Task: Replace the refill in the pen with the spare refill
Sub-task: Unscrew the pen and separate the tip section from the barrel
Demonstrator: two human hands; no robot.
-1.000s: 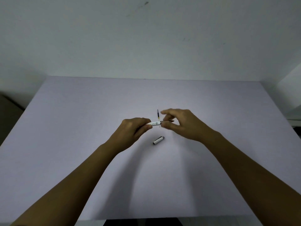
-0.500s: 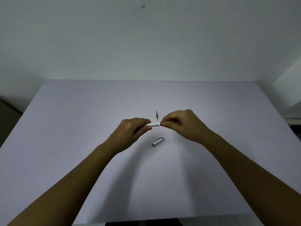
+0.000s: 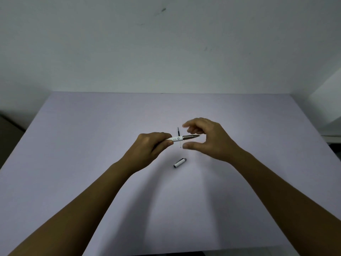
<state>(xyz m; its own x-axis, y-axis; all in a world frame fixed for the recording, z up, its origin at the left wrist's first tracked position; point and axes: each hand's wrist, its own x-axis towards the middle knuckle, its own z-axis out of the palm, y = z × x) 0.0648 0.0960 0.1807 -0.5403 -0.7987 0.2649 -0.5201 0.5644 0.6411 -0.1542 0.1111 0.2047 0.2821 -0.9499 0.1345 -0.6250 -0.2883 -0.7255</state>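
My left hand (image 3: 153,146) grips the white pen (image 3: 177,138) by its barrel and holds it level above the table, its dark metallic tip section pointing right. My right hand (image 3: 206,139) hovers around that tip with fingers spread and thumb below, not touching it. A thin spare refill (image 3: 178,131) with a dark upper part lies on the table behind the pen, partly hidden by it. The white pen cap (image 3: 180,162) lies on the table below the hands.
The lilac table (image 3: 73,163) runs to a pale wall at the back. Its front edge is near the bottom of the view. A white ledge (image 3: 328,115) stands past the table's right side.
My right hand was pinched on the pen's tip section half a second ago; it has now let go and spread its fingers. The left hand still holds the barrel.
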